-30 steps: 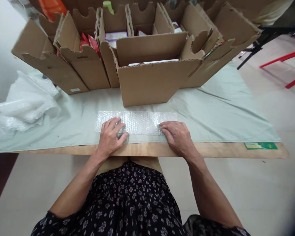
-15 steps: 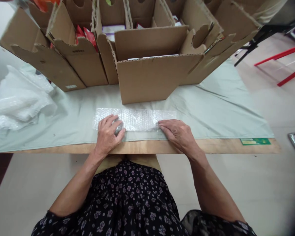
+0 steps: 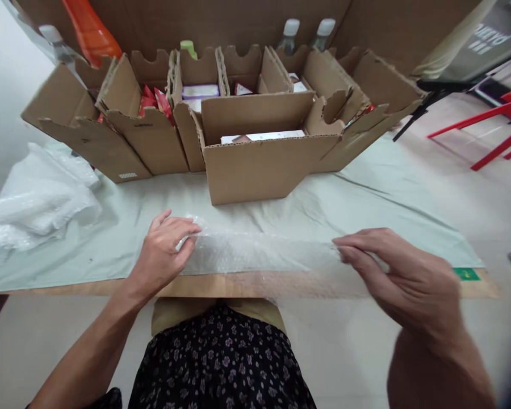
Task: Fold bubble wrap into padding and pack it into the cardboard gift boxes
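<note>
Holding bubble wrap (image 3: pixel 259 253), cardboard boxes (image 3: pixel 255 165) containing packets (image 3: pixel 153 99)

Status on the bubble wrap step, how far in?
Done: boxes stand open on the cloth, stock inside. In hand: the left hand and right hand each pinch an end of one bubble wrap sheet, stretched out above the table edge. Left: nothing lies on the sheet yet; more wrap waits at left.

Clear bubble-wrap strip (image 3: pixel 259 253), stretched sideways, lifted over the table's near edge (image 3: pixel 281 284), slightly blurred
</note>
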Motion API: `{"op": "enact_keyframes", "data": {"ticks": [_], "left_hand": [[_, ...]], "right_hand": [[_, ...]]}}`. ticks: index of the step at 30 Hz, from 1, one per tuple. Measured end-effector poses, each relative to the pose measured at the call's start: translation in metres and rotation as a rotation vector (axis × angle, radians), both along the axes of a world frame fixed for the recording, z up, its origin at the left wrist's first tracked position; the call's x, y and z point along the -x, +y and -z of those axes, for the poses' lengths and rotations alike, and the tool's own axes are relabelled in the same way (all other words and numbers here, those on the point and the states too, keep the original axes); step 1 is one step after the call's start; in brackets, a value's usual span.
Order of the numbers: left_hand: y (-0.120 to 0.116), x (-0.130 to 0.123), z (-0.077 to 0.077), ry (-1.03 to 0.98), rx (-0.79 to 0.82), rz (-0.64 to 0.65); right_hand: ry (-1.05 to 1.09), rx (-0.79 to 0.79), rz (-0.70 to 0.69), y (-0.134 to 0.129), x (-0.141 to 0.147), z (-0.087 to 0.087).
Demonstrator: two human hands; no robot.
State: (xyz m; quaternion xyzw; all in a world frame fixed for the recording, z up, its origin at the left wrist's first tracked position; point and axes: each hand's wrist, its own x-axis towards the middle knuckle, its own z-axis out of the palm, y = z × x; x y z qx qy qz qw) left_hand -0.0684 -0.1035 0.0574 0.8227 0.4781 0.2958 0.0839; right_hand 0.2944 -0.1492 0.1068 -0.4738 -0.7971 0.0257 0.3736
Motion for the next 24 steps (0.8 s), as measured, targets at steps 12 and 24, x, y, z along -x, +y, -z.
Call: {"op": "enact_keyframes", "data": {"ticks": [12, 24], "left_hand": [[0.052, 0.014, 0.006, -0.151, 0.476, -0.204], [0.006, -0.022, 0.020, 0.173, -0.127, -0.038]], "right_hand": [[0.124, 0.339, 0.100, 0.106, -0.013, 0.060], [-0.203, 0.028, 0.143, 0.049, 0.018, 0.075]]}}
